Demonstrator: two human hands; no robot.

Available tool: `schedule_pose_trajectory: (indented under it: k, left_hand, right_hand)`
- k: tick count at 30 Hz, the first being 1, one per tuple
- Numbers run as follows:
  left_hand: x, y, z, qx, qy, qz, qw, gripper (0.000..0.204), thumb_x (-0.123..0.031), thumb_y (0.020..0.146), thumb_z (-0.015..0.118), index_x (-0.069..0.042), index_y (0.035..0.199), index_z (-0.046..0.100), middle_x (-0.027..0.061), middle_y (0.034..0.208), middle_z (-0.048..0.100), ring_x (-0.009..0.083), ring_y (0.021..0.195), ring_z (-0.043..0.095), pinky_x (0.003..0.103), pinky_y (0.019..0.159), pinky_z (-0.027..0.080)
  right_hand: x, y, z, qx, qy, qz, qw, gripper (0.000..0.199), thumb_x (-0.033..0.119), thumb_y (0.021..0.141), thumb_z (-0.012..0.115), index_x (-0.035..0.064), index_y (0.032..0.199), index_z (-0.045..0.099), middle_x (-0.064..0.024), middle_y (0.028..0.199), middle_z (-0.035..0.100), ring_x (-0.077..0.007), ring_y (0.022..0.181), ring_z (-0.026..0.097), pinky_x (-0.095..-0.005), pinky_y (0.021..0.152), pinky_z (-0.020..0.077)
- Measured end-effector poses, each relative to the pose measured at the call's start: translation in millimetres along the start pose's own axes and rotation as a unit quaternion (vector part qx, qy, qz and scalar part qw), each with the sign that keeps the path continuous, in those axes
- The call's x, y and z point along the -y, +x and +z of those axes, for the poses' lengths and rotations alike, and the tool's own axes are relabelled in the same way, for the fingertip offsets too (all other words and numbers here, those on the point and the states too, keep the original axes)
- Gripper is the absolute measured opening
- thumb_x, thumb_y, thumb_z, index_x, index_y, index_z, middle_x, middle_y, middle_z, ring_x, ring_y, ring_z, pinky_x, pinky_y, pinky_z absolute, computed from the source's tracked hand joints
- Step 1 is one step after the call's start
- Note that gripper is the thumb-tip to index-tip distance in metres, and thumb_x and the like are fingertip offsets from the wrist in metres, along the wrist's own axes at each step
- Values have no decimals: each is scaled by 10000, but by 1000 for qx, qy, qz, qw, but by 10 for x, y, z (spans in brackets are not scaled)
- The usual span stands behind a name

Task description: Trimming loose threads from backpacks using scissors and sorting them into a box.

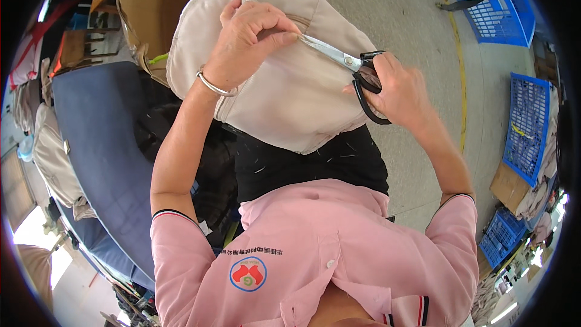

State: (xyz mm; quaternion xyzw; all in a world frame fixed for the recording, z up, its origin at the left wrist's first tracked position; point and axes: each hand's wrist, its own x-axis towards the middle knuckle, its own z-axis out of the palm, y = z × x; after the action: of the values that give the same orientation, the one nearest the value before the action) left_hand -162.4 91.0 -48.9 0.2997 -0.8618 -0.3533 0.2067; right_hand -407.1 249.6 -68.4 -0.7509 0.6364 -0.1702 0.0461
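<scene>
A beige sewn fabric piece (266,109) with seams along its edges lies over my lap, its far end raised. My left hand (251,33), a bracelet at its wrist, is over the far part of the cloth. Its thumb and forefinger are pinched together on the fabric; any thread between them is too small to make out. In my right hand (402,88) is a pair of scissors (330,52) with black handles, fingers through the loops. The blades point left, look nearly closed, and their tips meet my left fingertips.
Beyond the cloth stands a large cardboard box (145,6) with beige fabric in it. A dark blue padded surface (100,127) is at my left. Blue plastic crates (526,127) stand along the right. A yellow line (458,54) runs across the grey floor.
</scene>
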Motion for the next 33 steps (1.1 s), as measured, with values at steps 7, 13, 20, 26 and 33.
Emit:
schedule_pose_trajectory:
  k: [7,13,20,26,33]
  left_hand:
    - [28,38,4,20,0,13,1000,34,-174,872,712,-149,848,711,-62,813,609,116,889,554,455,1144,107]
    - [86,103,-25,23,6,-2,1000,61,-218,870,703,-163,850,718,-70,842,647,127,856,586,479,1137,114]
    - [56,8,14,-8,166,93,982,92,-263,852,707,-198,910,737,-71,920,664,133,978,599,502,1088,210]
    - [-246,-406,-739,-181,53,84,978,41,-97,834,717,-85,873,723,11,871,657,176,883,613,312,877,443]
    - [-434,-1545,-2436,-538,-64,-32,840,207,-85,884,701,-43,1087,706,-5,978,684,78,919,614,222,833,484]
  right_hand:
    - [-26,-52,59,-3,-36,-8,999,619,607,772,733,24,784,526,-96,712,584,-257,516,628,-349,433,484]
    - [-76,24,15,-53,38,33,997,532,498,788,777,29,777,525,-95,697,565,-258,548,613,-340,470,478]
    - [-638,-583,462,-55,232,286,928,393,366,908,706,-3,1016,625,-101,783,612,-174,648,559,-324,586,468]
    - [-345,-764,214,-157,473,412,763,415,421,998,550,23,883,574,25,599,433,-70,480,440,-244,453,404]
    - [-108,-859,322,-94,404,401,817,419,428,998,557,45,829,564,27,590,434,-74,463,454,-242,435,400]
